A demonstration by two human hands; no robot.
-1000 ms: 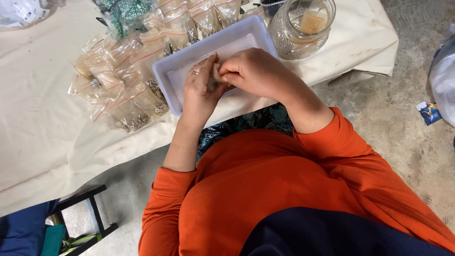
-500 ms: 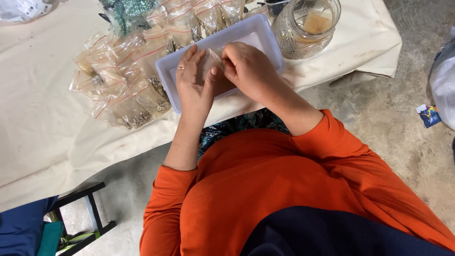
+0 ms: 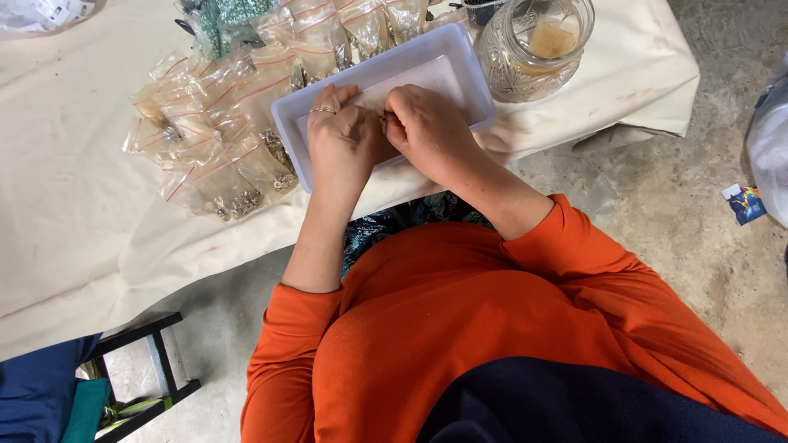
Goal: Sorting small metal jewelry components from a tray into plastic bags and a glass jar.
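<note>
Over smooth white plastic tray: left hand, right hand fingertips pinched together, held item too small to tell; crinkly clear bags left.

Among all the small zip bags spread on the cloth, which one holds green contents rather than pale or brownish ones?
The bag of green beads at the top edge of the view, behind the white tray. The other zip bags, left of the tray, hold pale or brownish bits.
</note>
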